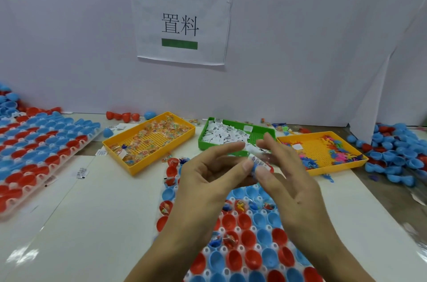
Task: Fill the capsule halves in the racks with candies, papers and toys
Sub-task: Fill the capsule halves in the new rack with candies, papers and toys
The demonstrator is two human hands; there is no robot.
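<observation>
A white rack (pixel 245 251) of red and blue capsule halves lies in front of me; a few halves hold small toys or candies. Both hands hover above its far end. My left hand (pixel 208 180) and my right hand (pixel 288 180) meet at the fingertips on folded white papers (pixel 255 157). Behind them stand a yellow tray of wrapped candies (pixel 150 141), a green tray of folded papers (pixel 231 135) and a yellow tray of small plastic toys (pixel 323 154).
A second filled rack (pixel 39 154) lies at the left. Loose capsule halves are heaped at the far left (pixel 9 101) and at the right (pixel 397 154). A white wall with a paper sign (pixel 180 25) closes the back.
</observation>
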